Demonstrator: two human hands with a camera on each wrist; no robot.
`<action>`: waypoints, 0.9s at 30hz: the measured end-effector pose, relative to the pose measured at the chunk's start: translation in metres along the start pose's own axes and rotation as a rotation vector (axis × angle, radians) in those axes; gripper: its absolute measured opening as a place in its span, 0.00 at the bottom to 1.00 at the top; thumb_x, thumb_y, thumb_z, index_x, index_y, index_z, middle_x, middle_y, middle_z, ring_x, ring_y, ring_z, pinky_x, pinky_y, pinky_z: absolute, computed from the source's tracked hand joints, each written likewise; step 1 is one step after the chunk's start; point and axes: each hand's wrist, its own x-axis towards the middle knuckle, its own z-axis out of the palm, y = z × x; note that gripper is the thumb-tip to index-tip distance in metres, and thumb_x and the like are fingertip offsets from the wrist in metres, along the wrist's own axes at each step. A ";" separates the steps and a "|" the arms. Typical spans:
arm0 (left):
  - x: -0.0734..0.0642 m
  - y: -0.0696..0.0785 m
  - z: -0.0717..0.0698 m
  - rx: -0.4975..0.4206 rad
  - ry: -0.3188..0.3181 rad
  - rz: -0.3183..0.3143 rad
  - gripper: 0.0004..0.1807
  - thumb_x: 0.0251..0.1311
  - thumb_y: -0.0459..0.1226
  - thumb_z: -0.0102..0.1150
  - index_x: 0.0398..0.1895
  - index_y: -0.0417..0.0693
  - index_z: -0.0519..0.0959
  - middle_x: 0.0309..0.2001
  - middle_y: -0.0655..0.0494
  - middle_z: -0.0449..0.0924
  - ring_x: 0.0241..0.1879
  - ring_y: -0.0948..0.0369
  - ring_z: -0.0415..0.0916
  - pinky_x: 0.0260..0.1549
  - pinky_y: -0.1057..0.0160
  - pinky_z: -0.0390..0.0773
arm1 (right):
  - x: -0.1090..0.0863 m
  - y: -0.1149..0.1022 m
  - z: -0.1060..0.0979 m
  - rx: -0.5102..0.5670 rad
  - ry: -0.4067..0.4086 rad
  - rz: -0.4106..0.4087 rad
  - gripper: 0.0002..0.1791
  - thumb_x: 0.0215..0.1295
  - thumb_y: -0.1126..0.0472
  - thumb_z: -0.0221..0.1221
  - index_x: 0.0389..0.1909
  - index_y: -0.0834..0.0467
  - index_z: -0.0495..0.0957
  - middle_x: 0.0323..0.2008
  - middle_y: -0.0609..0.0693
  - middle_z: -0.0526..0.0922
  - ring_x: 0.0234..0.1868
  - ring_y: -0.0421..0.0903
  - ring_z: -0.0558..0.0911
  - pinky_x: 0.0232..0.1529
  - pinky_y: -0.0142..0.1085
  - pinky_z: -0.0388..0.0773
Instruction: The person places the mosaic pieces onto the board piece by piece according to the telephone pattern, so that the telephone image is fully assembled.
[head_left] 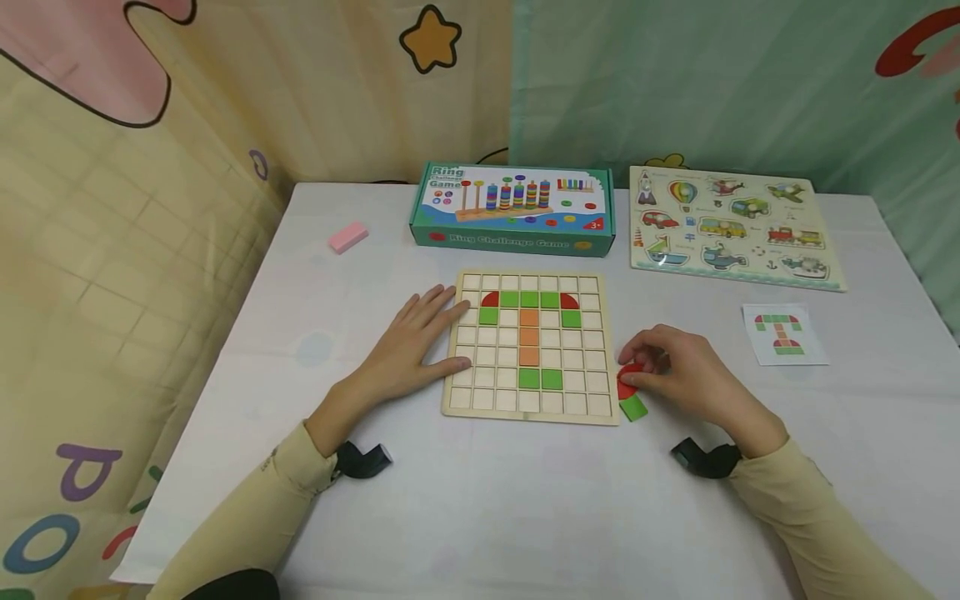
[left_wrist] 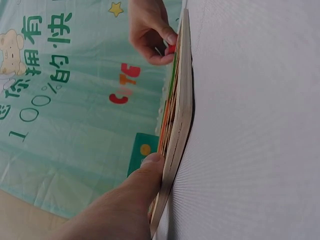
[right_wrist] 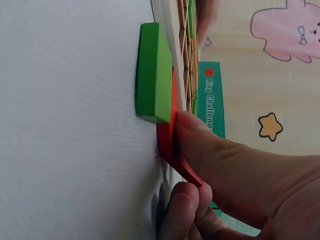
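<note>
A wooden grid board [head_left: 487, 400] lies on the table with green, orange and red tiles set in it like a mushroom or table shape. My left hand [head_left: 408, 346] rests along its left edge, fingers spread out and thumb on the rim. Just off the board's right edge, my right hand [head_left: 686, 375] pinches a red rounded tile [right_wrist: 188, 172] between thumb and fingers. More red [right_wrist: 166, 140] shows beneath that grip, partly covered by the thumb. Beside it a loose green square tile [head_left: 633, 407] lies at an angle, close against the red in the right wrist view.
A small pattern card [head_left: 786, 335] lies to the right. Along the back are a green Ring Challenge Game box [head_left: 513, 208] and a vehicle puzzle board [head_left: 735, 225]. A pink block [head_left: 348, 237] sits at the back left. Printed curtains hang behind the white table [head_left: 525, 508].
</note>
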 end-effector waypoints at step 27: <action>0.001 0.003 -0.003 -0.033 -0.002 0.002 0.48 0.66 0.61 0.64 0.83 0.52 0.60 0.85 0.47 0.49 0.86 0.49 0.39 0.84 0.44 0.39 | 0.032 -0.047 0.029 0.185 0.067 0.106 0.04 0.67 0.60 0.72 0.40 0.55 0.88 0.31 0.47 0.88 0.33 0.45 0.82 0.35 0.30 0.80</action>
